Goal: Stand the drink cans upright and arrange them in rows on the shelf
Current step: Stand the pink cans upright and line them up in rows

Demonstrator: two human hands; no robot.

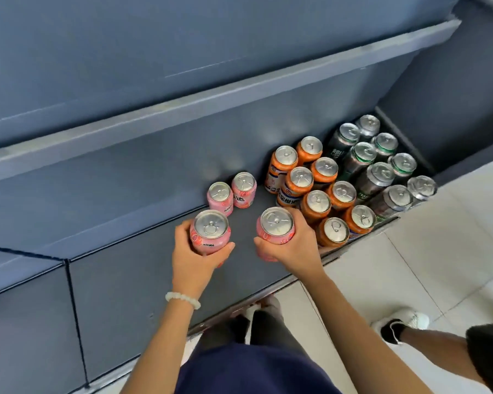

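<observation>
Pink in both fists! The left hand is wrapped tight round an upright pink Mirinda can, fingers curled across its front, a white bead bracelet on that wrist. Just right of it, the right hand is clamped on a second pink can, also upright, lid to the camera. Both cans sit over the front part of the grey shelf. Just behind the Mirinda can, two more pink cans stand side by side, touching. Right of the Mirinda can and beyond the right hand, orange cans stand packed in two rows running back. Farther right again, dark silver-topped cans fill two more rows against the shelf's side wall, all upright.
</observation>
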